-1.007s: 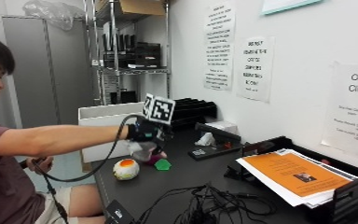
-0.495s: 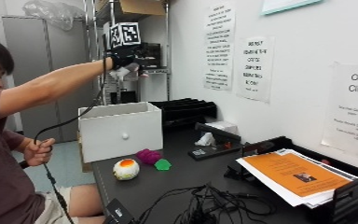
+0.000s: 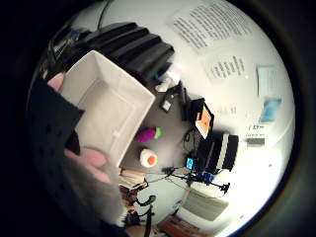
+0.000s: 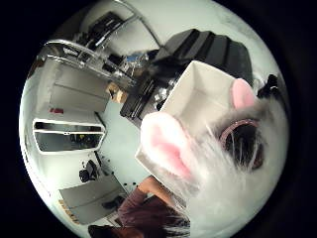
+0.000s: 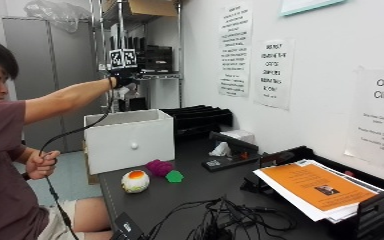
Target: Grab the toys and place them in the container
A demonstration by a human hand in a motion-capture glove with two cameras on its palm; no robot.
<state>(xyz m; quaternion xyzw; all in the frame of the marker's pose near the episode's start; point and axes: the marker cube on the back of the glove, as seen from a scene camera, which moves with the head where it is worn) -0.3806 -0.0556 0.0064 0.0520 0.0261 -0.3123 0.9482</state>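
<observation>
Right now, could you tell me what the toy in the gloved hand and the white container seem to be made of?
The toy looks like plush: long whitish-grey fur with soft pink ear pads, held by the right hand above the box. The white container seems to be stiff fabric or coated board, matte, with flat straight walls and a small round knob; I cannot tell which.

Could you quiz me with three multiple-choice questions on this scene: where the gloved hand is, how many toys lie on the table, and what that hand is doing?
1. Where is the black-gloved right hand?
A. Raised above the white box container
B. On the orange-covered paper stack

2. How many toys lie on the dark table?
A. Five
B. Three

3. The gloved hand is:
A. Gripping a grey furry plush toy with pink ears
B. Holding nothing

Answers: 1 A, outside view shows it over the box. 2 B, white-and-orange ball, magenta toy, small green toy. 3 A, plush fills the thumb-side palm view.
</observation>
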